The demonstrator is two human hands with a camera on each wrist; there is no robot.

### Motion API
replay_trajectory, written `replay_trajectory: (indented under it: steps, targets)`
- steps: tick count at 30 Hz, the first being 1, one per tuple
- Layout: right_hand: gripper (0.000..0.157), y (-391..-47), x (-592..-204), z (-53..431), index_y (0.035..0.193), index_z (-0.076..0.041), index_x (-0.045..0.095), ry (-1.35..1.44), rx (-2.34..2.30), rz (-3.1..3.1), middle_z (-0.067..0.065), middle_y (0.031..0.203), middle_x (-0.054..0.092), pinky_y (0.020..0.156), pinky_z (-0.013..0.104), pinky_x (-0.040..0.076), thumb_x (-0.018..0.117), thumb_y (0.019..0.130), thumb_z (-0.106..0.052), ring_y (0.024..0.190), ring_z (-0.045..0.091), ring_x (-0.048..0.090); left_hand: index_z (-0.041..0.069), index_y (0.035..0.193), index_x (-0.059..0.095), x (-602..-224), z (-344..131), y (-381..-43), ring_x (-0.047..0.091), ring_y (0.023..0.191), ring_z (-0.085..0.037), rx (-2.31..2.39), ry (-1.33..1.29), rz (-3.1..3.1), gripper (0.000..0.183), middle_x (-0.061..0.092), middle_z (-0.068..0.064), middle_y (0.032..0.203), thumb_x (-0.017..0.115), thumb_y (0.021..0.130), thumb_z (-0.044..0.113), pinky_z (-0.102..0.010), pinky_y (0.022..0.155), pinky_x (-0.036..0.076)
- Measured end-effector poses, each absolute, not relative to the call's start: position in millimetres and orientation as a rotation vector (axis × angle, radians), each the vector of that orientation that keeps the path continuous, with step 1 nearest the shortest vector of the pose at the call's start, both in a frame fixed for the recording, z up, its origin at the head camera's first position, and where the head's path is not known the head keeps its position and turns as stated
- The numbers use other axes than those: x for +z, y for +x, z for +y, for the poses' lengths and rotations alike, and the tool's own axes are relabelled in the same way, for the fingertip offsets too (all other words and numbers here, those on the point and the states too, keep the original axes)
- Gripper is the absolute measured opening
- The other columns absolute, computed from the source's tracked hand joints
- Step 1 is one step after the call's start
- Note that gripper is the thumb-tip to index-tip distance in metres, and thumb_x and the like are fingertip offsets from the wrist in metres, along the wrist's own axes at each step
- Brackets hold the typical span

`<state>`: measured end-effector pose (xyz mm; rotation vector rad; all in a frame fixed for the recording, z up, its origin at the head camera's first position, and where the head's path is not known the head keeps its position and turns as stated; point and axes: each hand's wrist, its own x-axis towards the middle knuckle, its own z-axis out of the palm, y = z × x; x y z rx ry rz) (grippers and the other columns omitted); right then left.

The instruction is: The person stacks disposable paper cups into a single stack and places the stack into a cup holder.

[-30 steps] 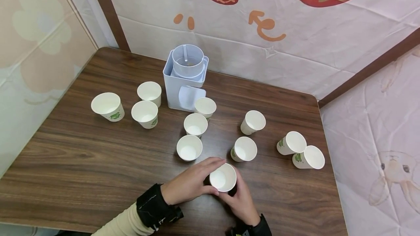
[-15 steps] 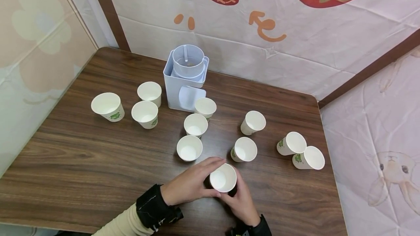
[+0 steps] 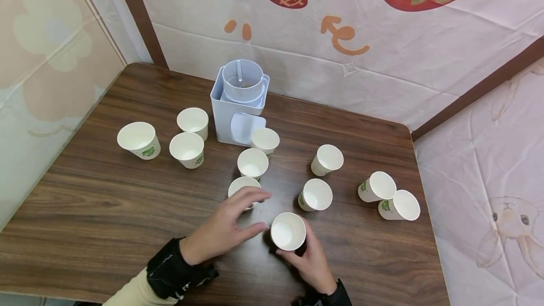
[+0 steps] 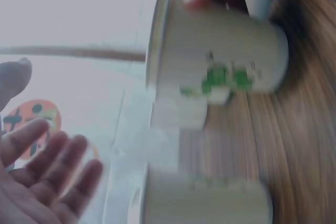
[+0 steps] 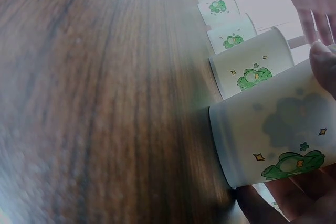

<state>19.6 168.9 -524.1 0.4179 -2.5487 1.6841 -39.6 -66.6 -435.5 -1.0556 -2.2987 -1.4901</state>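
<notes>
A white paper cup [image 3: 289, 231] stands upright near the front of the table. My right hand [image 3: 313, 264] grips it from the right, thumb at the near side and fingers round the far side. The right wrist view shows a green cartoon print on this cup [image 5: 262, 140]. To its left, my left hand [image 3: 218, 231] is apart from the cup, fingers extended and holding nothing. Its fingers hang partly over another paper cup [image 3: 244, 185] and hide some of it. In the blurred left wrist view, the left hand [image 4: 44, 182] has its fingers spread.
Several more paper cups stand about: a pair [image 3: 187, 150] and a single cup [image 3: 139, 140] at left, others at right [image 3: 315, 195] and far right [image 3: 399, 205]. A pale blue box-shaped appliance [image 3: 223, 117] with a round top container stands at the back. Printed cloth [image 3: 297, 70] hangs behind the table.
My left hand has let go of the cup and moved left, toward the near cup of the middle row. The right hand still grips its cup in the same place.
</notes>
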Motion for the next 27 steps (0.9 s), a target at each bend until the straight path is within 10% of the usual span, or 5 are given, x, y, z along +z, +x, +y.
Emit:
replay_trajectory:
  steps: [16, 27]
  targets:
    - [0.079, 20, -523, 169, 0.140, -0.010, 0.042, 0.419, 1.677, -2.555, 0.010, 0.129, 0.056, 0.100, 0.032, 0.042, 0.081, 0.072, -0.020, 0.115, 0.026, 0.054, 0.001, 0.149, 0.030, -459, -96, -42, 0.035, 0.134, -0.029, -1.370, -0.471, -2.655, 0.104, 0.033, -0.016, 0.149, 0.074, 0.072, 0.054, -0.049, 0.107, 0.034]
    - [0.079, 19, -522, 169, 0.139, -0.006, 0.042, 0.423, 1.666, -2.549, 0.012, 0.128, 0.057, 0.099, 0.028, 0.042, 0.082, 0.071, -0.017, 0.115, 0.022, 0.054, 0.000, 0.147, 0.031, -482, -91, -44, 0.035, 0.133, -0.033, -1.437, -0.392, -2.665, 0.110, 0.036, -0.019, 0.146, 0.083, 0.062, 0.046, -0.051, 0.107, 0.032]
